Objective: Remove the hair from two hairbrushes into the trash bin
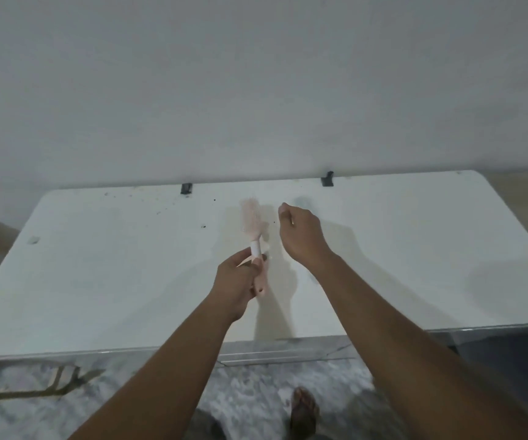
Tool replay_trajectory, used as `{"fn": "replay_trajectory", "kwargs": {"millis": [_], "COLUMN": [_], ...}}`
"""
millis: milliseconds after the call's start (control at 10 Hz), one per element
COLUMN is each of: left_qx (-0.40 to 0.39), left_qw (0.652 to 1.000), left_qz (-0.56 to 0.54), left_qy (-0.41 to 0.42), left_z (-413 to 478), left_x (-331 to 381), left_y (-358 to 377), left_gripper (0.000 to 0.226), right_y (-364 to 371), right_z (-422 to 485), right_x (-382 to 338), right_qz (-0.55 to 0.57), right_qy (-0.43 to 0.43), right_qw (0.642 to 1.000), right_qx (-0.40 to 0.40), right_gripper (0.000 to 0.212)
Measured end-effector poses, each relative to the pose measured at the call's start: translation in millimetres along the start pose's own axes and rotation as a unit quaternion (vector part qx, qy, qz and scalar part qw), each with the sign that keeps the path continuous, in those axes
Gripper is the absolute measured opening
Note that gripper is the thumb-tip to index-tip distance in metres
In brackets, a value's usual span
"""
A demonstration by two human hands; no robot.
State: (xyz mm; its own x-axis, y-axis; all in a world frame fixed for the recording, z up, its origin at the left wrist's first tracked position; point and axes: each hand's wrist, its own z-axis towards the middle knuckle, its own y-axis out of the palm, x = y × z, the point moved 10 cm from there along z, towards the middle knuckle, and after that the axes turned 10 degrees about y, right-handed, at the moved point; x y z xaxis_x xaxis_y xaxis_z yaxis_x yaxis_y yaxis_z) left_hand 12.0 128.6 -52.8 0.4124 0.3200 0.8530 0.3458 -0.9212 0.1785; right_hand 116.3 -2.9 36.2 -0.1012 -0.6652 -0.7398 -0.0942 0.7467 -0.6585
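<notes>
Pink plastic, pale and a little blurred: that is the hairbrush [254,228] I hold upright over the white table [97,281]. My left hand [239,282] is wrapped around its handle low down, the white collar of the brush showing just above my thumb and the bristled head standing up toward the far edge of the table. My right hand [300,235] hovers just beside the brush head, apart from it, fingers curled in with the tips pinched together. I cannot tell whether a tuft of hair sits in that pinch; nothing is clearly visible there.

From this one head view I judge I am in the middle of plucking the first brush, either just after a pull or about to go in for one. The bristles look fuzzy, but whether that is hair or blur I cannot say.

Neither a trash bin nor a second brush shows here. The table carries only dark specks and two small dark clips [186,188] at its far edge. My foot [302,411] stands on the mottled floor below.

Next, as I see it, I need to bring my pinch back to the bristles, rake from the base outward while my left hand keeps the handle steady, then look away from the table to find the bin.
</notes>
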Motion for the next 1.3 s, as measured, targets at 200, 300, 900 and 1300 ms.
{"fn": "replay_trajectory", "kwargs": {"millis": [200, 300, 900, 1300], "left_qx": [0.046, 0.061, -0.004, 0.01], "left_qw": [0.992, 0.977, 0.849, 0.889], "left_qz": [0.107, 0.197, 0.519, 0.447], "left_qy": [0.043, 0.059, 0.092, 0.1], "left_z": [35.3, 46.3, 59.5, 56.7], "left_x": [3.3, 6.3, 23.4, 17.5], "left_y": [22.2, 28.2, 54.7, 42.2], "left_gripper": [0.03, 0.026, 0.018, 0.042], "right_y": [-11.7, -15.8, -16.6, -37.9], "right_z": [27.3, 38.9, 55.7, 40.6], "right_x": [16.0, 19.1, 31.3, 38.4], "right_qz": [0.018, 0.025, 0.031, 0.093], "right_qy": [0.022, 0.017, 0.043, 0.055], "right_qw": [0.999, 0.999, 0.999, 0.994], "right_qx": [0.02, 0.029, -0.006, 0.004], "right_gripper": [0.045, 0.045, 0.044, 0.033]}}
